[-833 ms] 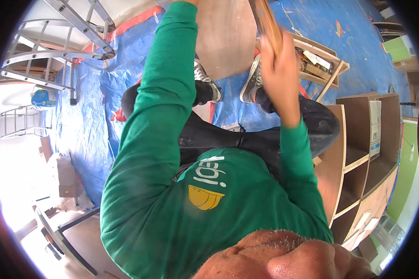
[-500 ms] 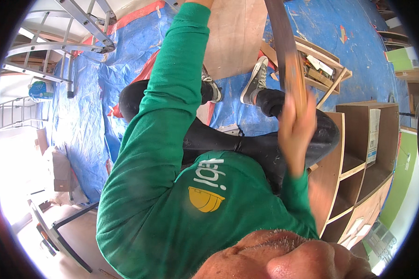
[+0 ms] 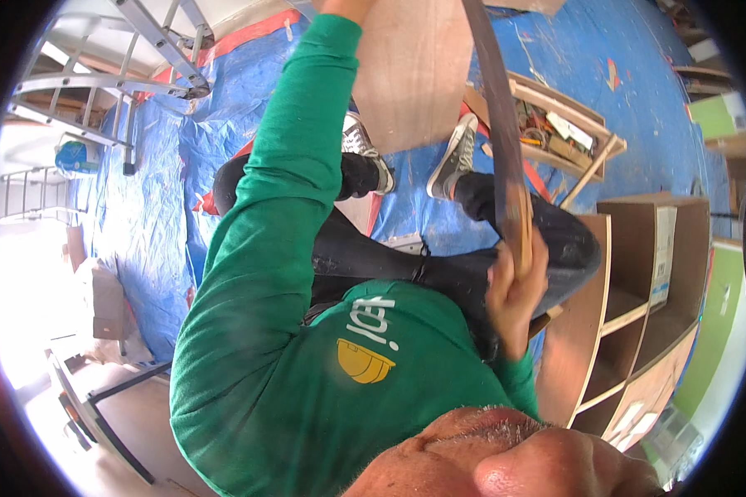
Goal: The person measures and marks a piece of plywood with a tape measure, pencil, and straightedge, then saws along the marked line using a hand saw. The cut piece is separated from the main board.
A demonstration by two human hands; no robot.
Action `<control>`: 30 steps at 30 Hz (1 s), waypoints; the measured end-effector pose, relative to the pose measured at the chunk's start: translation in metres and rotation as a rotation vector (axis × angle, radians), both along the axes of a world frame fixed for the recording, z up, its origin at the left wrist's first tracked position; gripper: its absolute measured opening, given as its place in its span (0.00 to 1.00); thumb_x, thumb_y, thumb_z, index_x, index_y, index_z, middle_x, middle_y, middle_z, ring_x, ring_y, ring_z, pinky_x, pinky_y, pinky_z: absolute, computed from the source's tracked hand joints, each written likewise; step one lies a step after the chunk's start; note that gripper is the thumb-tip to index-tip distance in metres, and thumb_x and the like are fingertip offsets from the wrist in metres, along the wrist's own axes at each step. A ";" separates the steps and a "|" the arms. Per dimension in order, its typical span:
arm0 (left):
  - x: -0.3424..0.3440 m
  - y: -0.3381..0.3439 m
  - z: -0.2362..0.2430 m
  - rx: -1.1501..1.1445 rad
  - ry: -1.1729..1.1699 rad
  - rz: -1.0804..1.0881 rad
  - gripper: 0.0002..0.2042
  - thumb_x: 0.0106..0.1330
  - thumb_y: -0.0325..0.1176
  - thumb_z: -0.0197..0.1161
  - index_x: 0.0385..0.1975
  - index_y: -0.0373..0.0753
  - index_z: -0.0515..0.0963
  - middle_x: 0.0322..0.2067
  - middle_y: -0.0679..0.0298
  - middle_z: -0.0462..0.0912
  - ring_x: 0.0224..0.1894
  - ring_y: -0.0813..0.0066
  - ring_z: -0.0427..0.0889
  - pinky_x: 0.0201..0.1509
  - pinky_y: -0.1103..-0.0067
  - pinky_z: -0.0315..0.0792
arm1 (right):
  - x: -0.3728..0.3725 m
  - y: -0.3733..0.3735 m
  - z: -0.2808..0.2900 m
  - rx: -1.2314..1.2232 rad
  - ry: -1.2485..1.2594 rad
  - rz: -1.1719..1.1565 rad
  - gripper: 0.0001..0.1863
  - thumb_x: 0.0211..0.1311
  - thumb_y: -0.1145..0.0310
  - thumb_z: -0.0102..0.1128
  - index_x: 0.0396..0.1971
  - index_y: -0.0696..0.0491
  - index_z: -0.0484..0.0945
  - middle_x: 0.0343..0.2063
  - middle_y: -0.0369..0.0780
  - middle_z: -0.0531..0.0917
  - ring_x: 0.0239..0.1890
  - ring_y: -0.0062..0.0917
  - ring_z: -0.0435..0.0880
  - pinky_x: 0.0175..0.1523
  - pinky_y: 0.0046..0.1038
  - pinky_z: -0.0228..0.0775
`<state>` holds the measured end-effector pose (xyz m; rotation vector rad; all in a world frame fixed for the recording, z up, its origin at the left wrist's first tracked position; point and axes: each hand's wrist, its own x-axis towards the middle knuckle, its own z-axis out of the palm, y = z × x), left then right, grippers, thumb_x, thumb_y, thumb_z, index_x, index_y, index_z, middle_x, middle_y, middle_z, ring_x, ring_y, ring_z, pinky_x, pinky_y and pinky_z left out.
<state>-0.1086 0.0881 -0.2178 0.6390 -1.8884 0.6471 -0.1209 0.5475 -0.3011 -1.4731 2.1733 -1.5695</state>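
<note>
My right hand (image 3: 518, 286) is closed around the wooden handle of a handsaw (image 3: 493, 91). Its long dark blade runs up and away from me past the top edge of the view. Beside the blade on its left lies a pale plywood panel (image 3: 410, 83), stretching away between my feet. My left arm reaches forward in a green sleeve, and only the wrist end of my left hand (image 3: 348, 7) shows at the top edge, by the panel's left side. Its fingers are cut off from view, as is the blade's far end.
Blue sheeting (image 3: 555, 50) covers the floor. An open wooden tool tray (image 3: 555, 132) with tools lies beyond my right knee. A wooden shelf unit (image 3: 576, 348) stands close on my right. Metal ladders (image 3: 124, 83) are at the far left, with a black-framed item (image 3: 108, 406) at near left.
My right hand has drawn the handsaw back toward my body. My left arm has shifted slightly left, and the view has moved a little.
</note>
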 end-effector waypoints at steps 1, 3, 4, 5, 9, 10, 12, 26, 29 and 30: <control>-0.001 0.000 -0.001 -0.039 0.010 -0.006 0.08 0.70 0.39 0.62 0.30 0.46 0.82 0.29 0.64 0.84 0.35 0.59 0.83 0.42 0.59 0.70 | 0.005 0.017 0.004 0.043 -0.067 -0.009 0.25 0.75 0.71 0.63 0.68 0.60 0.71 0.49 0.55 0.88 0.48 0.37 0.92 0.52 0.35 0.83; -0.004 0.002 -0.002 -0.017 0.050 0.018 0.07 0.69 0.38 0.63 0.30 0.46 0.82 0.28 0.64 0.82 0.35 0.59 0.82 0.42 0.59 0.70 | 0.003 0.010 0.013 0.166 -0.201 -0.043 0.25 0.75 0.71 0.63 0.68 0.61 0.71 0.49 0.55 0.88 0.48 0.36 0.92 0.51 0.34 0.83; -0.006 0.003 -0.001 -0.016 0.082 0.033 0.07 0.69 0.38 0.63 0.30 0.46 0.82 0.28 0.64 0.81 0.35 0.60 0.82 0.42 0.59 0.70 | -0.004 -0.011 0.019 0.012 -0.037 0.025 0.24 0.76 0.71 0.62 0.67 0.62 0.71 0.46 0.55 0.88 0.44 0.37 0.92 0.49 0.34 0.82; -0.005 0.006 -0.002 -0.010 0.053 0.024 0.06 0.68 0.37 0.64 0.30 0.45 0.81 0.28 0.62 0.82 0.35 0.58 0.82 0.43 0.60 0.70 | -0.013 -0.040 0.026 0.005 0.063 0.029 0.23 0.77 0.70 0.61 0.67 0.62 0.71 0.44 0.54 0.87 0.41 0.38 0.92 0.46 0.34 0.82; -0.001 0.018 0.007 0.087 0.108 -0.047 0.07 0.70 0.38 0.63 0.30 0.45 0.81 0.28 0.61 0.83 0.35 0.56 0.82 0.43 0.59 0.70 | -0.052 -0.202 0.039 -0.230 0.103 0.048 0.18 0.78 0.65 0.60 0.61 0.57 0.74 0.34 0.55 0.86 0.34 0.58 0.87 0.40 0.50 0.78; 0.000 0.020 0.011 0.076 0.102 -0.039 0.07 0.70 0.38 0.63 0.30 0.45 0.81 0.28 0.61 0.83 0.35 0.56 0.83 0.43 0.59 0.70 | -0.059 -0.227 0.041 -0.321 0.114 0.095 0.18 0.78 0.65 0.60 0.61 0.57 0.74 0.32 0.55 0.86 0.34 0.59 0.86 0.39 0.51 0.78; 0.002 0.022 0.016 0.070 0.096 -0.024 0.08 0.70 0.38 0.63 0.30 0.45 0.81 0.28 0.61 0.84 0.35 0.56 0.83 0.43 0.59 0.70 | -0.064 -0.246 0.037 -0.269 0.084 0.058 0.19 0.78 0.64 0.59 0.61 0.57 0.73 0.31 0.55 0.86 0.33 0.60 0.86 0.39 0.50 0.78; -0.004 0.014 0.007 0.080 0.106 -0.013 0.07 0.67 0.37 0.64 0.28 0.45 0.82 0.28 0.61 0.83 0.35 0.58 0.83 0.43 0.60 0.71 | -0.004 -0.007 0.021 0.181 -0.112 -0.008 0.22 0.79 0.70 0.58 0.67 0.60 0.71 0.45 0.56 0.87 0.43 0.36 0.92 0.47 0.36 0.82; -0.003 0.023 0.007 0.032 0.145 -0.023 0.07 0.68 0.38 0.64 0.29 0.45 0.82 0.28 0.61 0.83 0.35 0.57 0.82 0.43 0.60 0.71 | -0.036 -0.132 0.030 -0.100 0.100 0.034 0.20 0.79 0.64 0.59 0.61 0.60 0.73 0.41 0.57 0.86 0.40 0.53 0.88 0.41 0.46 0.79; -0.002 0.024 0.008 0.044 0.139 -0.027 0.08 0.68 0.38 0.64 0.29 0.45 0.82 0.28 0.61 0.83 0.35 0.57 0.82 0.43 0.60 0.71 | -0.048 -0.170 0.033 -0.094 0.021 0.077 0.20 0.78 0.63 0.60 0.61 0.58 0.73 0.41 0.58 0.85 0.40 0.54 0.88 0.40 0.48 0.77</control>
